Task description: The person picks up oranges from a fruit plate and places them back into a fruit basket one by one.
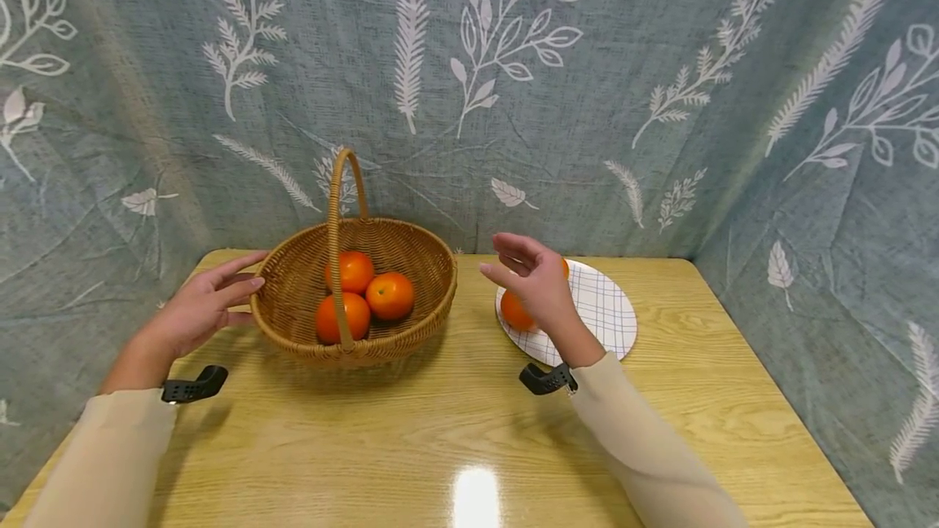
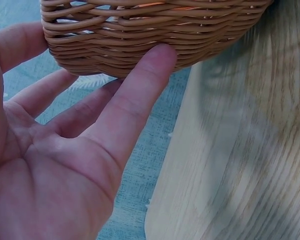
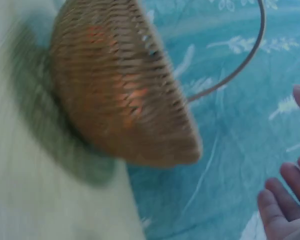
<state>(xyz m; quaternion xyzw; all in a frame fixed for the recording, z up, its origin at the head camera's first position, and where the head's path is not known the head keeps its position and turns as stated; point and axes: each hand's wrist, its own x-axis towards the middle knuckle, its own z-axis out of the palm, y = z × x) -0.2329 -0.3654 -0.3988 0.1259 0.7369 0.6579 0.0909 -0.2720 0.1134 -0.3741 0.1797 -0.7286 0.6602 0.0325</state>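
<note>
A brown wicker basket [image 1: 425,332] with a tall arched handle stands at the left of the table, holding oranges [image 1: 390,296]. My left hand [image 1: 194,308] touches the basket's left end with extended fingers. In the left wrist view, a fingertip [image 2: 160,55] presses against the woven outer wall. To the right of the basket, my right hand [image 1: 539,279] is raised with loosely bent fingers and holds nothing. It overlaps a white checked plate [image 1: 605,312] in the head view, partly hiding the oranges [image 1: 517,313] on it. The right wrist view is blurred.
The wooden table [image 1: 411,446] ends at a blue-grey curtain [image 1: 433,178] with white leaf prints, which hangs behind and along both sides. A dark wrist-worn device [image 1: 194,385] sits on the left wrist, and another [image 1: 546,379] on the right.
</note>
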